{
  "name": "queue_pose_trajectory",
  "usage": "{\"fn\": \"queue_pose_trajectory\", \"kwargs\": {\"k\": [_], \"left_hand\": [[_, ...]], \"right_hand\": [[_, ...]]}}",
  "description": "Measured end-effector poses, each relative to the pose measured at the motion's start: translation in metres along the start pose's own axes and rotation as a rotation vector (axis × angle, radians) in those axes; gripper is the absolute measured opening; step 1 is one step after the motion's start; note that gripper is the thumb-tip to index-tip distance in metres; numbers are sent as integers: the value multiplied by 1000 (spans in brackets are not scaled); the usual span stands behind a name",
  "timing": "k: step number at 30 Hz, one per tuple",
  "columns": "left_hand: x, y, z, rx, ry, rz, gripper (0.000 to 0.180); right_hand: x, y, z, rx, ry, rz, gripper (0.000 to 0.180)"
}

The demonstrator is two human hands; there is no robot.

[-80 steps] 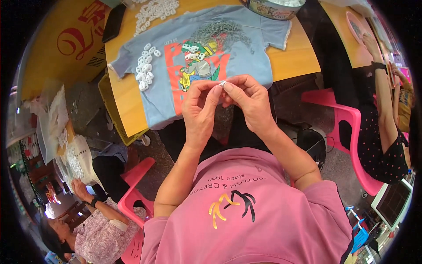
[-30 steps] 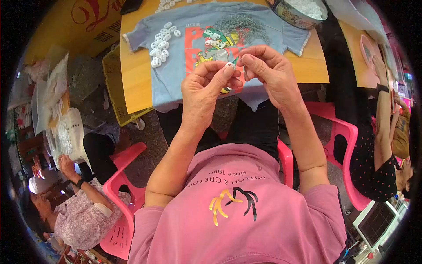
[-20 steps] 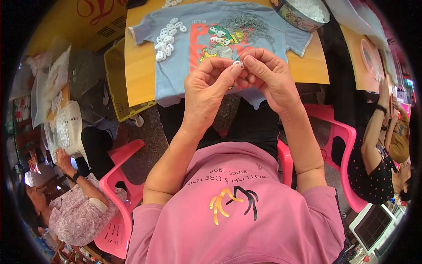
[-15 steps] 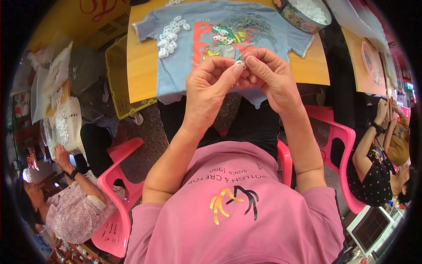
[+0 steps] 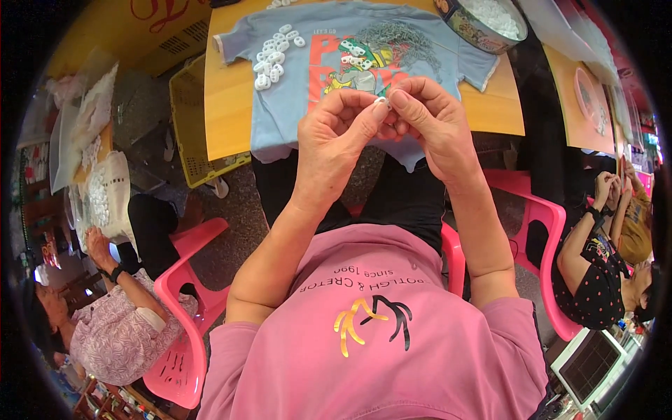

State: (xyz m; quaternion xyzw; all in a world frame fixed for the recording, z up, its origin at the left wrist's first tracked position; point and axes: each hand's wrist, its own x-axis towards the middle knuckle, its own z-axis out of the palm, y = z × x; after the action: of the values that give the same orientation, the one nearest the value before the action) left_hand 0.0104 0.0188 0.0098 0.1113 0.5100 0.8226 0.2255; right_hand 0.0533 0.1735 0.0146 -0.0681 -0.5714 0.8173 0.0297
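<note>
Above my lap, my left hand [image 5: 336, 136] and my right hand [image 5: 435, 129] meet, thumbs and forefingers pinched around a small white plastic piece [image 5: 382, 101]. My fingers cover most of it. Under and beyond them a light blue T-shirt [image 5: 280, 122] lies spread over the table. On its left side sits a cluster of white oval plastic pieces with holes [image 5: 269, 61]. Several more white pieces [image 5: 355, 54] lie on the shirt's printed picture. Right of these is a heap of small thin grey parts [image 5: 402, 38], too fine to make out.
A round tin [image 5: 476, 31] of white pieces stands at the table's [image 5: 227, 126] far right corner. Left of the table is a yellow crate [image 5: 189, 119]. Seated people work on both sides, on pink chairs [image 5: 183, 336]. Another table [image 5: 570, 105] stands at right.
Both hands keep nearly the same place and pinch, with only a slight shift of the fingers. At right, a co-worker's hands have moved a little.
</note>
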Motion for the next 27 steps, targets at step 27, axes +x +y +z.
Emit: {"fn": "queue_pose_trajectory", "kwargs": {"k": [27], "left_hand": [[-1, 3, -4, 56, -30, -39, 18]], "right_hand": [[13, -10, -12, -1008, -122, -829, 10]]}}
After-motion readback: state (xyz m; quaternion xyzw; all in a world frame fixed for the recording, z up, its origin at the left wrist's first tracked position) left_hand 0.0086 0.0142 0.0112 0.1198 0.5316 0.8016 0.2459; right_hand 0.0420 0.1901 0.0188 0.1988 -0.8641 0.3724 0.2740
